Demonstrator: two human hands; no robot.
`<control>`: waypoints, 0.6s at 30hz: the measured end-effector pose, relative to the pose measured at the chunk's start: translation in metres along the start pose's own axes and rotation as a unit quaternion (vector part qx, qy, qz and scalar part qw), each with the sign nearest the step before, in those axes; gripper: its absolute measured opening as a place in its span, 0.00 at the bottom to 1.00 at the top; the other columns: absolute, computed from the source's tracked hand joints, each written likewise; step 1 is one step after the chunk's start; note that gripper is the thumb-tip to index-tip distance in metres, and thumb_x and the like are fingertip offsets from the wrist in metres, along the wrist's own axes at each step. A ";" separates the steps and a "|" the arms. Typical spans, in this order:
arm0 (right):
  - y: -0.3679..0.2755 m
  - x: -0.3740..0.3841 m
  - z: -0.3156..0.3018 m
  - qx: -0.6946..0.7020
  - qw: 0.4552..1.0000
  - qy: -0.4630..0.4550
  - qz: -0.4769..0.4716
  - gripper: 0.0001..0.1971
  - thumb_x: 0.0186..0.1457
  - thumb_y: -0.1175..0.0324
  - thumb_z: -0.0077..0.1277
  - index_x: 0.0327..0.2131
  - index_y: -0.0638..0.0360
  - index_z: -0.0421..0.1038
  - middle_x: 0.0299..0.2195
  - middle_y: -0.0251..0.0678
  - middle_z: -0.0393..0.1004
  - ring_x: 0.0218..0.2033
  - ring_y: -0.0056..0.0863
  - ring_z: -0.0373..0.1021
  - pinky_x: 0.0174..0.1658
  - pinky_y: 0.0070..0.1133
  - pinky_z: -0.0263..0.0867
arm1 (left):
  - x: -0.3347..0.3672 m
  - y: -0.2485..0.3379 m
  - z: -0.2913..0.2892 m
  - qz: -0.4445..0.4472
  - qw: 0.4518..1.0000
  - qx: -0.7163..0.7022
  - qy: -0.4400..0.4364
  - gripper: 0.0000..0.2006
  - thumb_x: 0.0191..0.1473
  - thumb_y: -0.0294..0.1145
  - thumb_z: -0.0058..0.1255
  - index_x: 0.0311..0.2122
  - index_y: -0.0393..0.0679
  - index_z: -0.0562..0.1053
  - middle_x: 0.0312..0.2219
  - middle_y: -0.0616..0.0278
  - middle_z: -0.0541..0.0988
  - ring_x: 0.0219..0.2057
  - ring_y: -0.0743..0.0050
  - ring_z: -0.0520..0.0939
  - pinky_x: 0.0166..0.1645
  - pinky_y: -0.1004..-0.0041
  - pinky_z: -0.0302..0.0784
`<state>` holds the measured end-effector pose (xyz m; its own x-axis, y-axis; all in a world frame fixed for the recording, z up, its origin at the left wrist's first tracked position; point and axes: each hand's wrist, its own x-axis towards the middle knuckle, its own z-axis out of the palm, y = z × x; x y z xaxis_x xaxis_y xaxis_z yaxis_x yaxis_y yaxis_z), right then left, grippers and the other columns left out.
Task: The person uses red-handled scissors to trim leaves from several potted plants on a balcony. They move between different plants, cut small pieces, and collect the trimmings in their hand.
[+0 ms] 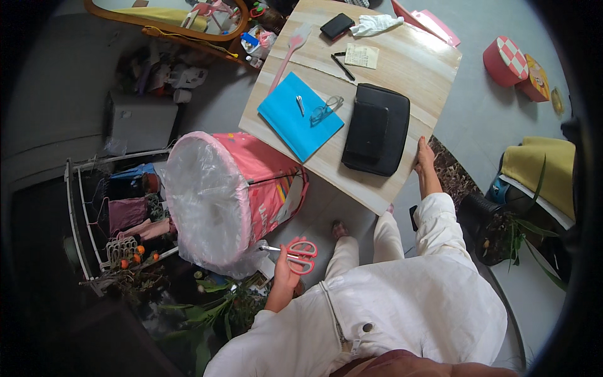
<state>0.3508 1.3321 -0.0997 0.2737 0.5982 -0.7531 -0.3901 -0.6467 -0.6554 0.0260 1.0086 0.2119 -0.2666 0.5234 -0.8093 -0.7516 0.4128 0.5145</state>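
My left hand [284,278] is closed around a pair of scissors [303,257] with red and white handles, their blades pointing left toward a round pink bin [267,207] topped with clear plastic. At the near right edge of the wooden table [433,81], my right hand [425,157] grips the tabletop; some fingers are hidden. Beside it lies a black zip case [377,129]. Left of the case sits a blue folder [292,135] carrying eyeglasses [321,115] and a small silver tool [300,104], perhaps nail clippers.
Farther up the table are a pen [342,66], a paper note [363,56], a black wallet-like item [337,27], a white cloth [377,25] and a pink-handled swatter [287,60]. A drying rack [78,220] and plants [220,308] flank the left; a black pot [480,220] stands right.
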 end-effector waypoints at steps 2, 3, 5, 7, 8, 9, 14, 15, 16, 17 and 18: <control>0.007 -0.008 -0.008 0.003 1.000 -0.015 -0.014 0.30 0.54 0.48 0.49 0.48 0.69 0.65 0.44 0.41 0.71 0.42 0.29 0.68 0.45 0.24 0.63 | -0.004 0.002 0.004 0.005 1.000 0.000 -0.006 0.27 0.60 0.53 0.29 0.53 0.41 0.61 0.54 0.54 0.65 0.51 0.56 0.69 0.51 0.56 0.69; 0.010 -0.014 -0.011 0.016 1.000 -0.014 -0.009 0.30 0.54 0.48 0.49 0.47 0.69 0.65 0.43 0.41 0.71 0.42 0.29 0.68 0.45 0.24 0.63 | -0.006 0.002 0.005 0.009 1.000 0.001 -0.003 0.27 0.60 0.53 0.28 0.53 0.41 0.61 0.53 0.54 0.65 0.51 0.56 0.69 0.51 0.56 0.69; 0.011 -0.023 -0.021 0.022 0.999 -0.024 -0.018 0.29 0.55 0.50 0.48 0.47 0.69 0.66 0.43 0.40 0.71 0.41 0.29 0.68 0.45 0.24 0.64 | -0.011 0.003 0.006 0.013 1.000 0.011 -0.003 0.27 0.60 0.52 0.28 0.53 0.40 0.61 0.53 0.53 0.65 0.51 0.56 0.69 0.52 0.55 0.68; 0.011 -0.031 -0.036 0.047 0.998 -0.024 -0.017 0.27 0.55 0.51 0.48 0.46 0.68 0.67 0.42 0.39 0.72 0.41 0.28 0.69 0.45 0.24 0.64 | -0.016 0.003 0.005 0.026 1.000 0.015 -0.005 0.26 0.60 0.52 0.28 0.53 0.40 0.61 0.52 0.53 0.66 0.50 0.56 0.70 0.53 0.55 0.67; 0.011 -0.032 -0.048 0.069 0.998 -0.009 -0.008 0.26 0.56 0.51 0.47 0.46 0.68 0.67 0.42 0.39 0.72 0.41 0.28 0.69 0.45 0.24 0.64 | -0.017 0.001 0.005 0.020 1.000 0.018 -0.005 0.26 0.60 0.52 0.28 0.53 0.40 0.61 0.52 0.53 0.66 0.50 0.56 0.70 0.53 0.55 0.67; 0.012 -0.033 -0.062 0.090 0.996 -0.017 -0.011 0.26 0.56 0.51 0.47 0.46 0.67 0.67 0.42 0.38 0.72 0.41 0.28 0.69 0.45 0.24 0.64 | -0.018 -0.003 0.007 0.019 1.000 0.019 -0.005 0.26 0.60 0.52 0.28 0.53 0.40 0.61 0.52 0.53 0.66 0.50 0.56 0.70 0.53 0.55 0.68; 0.007 -0.020 -0.141 0.126 0.991 0.035 0.025 0.25 0.57 0.53 0.46 0.48 0.66 0.65 0.44 0.38 0.71 0.44 0.30 0.68 0.49 0.27 0.63 | -0.015 -0.013 0.019 -0.010 0.999 0.017 -0.028 0.27 0.60 0.52 0.30 0.53 0.39 0.61 0.53 0.54 0.66 0.51 0.57 0.70 0.51 0.59 0.70; 0.007 -0.017 -0.161 0.118 0.992 0.029 0.025 0.25 0.56 0.53 0.47 0.48 0.66 0.65 0.45 0.37 0.70 0.45 0.30 0.67 0.50 0.27 0.61 | -0.014 -0.013 0.021 -0.010 0.999 0.024 -0.032 0.27 0.60 0.52 0.31 0.53 0.39 0.61 0.53 0.54 0.65 0.51 0.59 0.70 0.50 0.60 0.71; 0.008 -0.014 -0.180 0.148 0.988 0.017 0.045 0.26 0.56 0.52 0.48 0.48 0.65 0.65 0.46 0.37 0.69 0.46 0.30 0.66 0.52 0.27 0.60 | -0.012 -0.013 0.024 -0.012 0.999 0.026 -0.038 0.27 0.60 0.52 0.31 0.53 0.39 0.61 0.53 0.54 0.66 0.51 0.59 0.70 0.50 0.60 0.71; 0.006 -0.008 -0.200 0.120 0.991 0.046 0.040 0.27 0.55 0.52 0.49 0.49 0.65 0.65 0.48 0.36 0.69 0.48 0.29 0.65 0.53 0.26 0.58 | -0.011 -0.013 0.026 -0.012 0.999 0.035 -0.039 0.26 0.60 0.52 0.31 0.53 0.39 0.61 0.53 0.54 0.66 0.50 0.60 0.71 0.50 0.60 0.71; 0.009 -0.003 -0.215 0.107 0.989 0.090 0.047 0.28 0.54 0.51 0.49 0.50 0.65 0.64 0.49 0.36 0.68 0.50 0.29 0.64 0.55 0.25 0.56 | -0.010 -0.012 0.027 -0.005 0.998 0.047 -0.047 0.26 0.60 0.52 0.31 0.53 0.39 0.61 0.53 0.54 0.66 0.50 0.60 0.71 0.50 0.61 0.71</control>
<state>0.5349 1.2227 -0.1157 0.3722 0.4340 -0.8205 -0.5925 -0.5694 -0.5699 0.0540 1.0184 0.2216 -0.1974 0.5845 -0.7871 -0.6929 0.4848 0.5338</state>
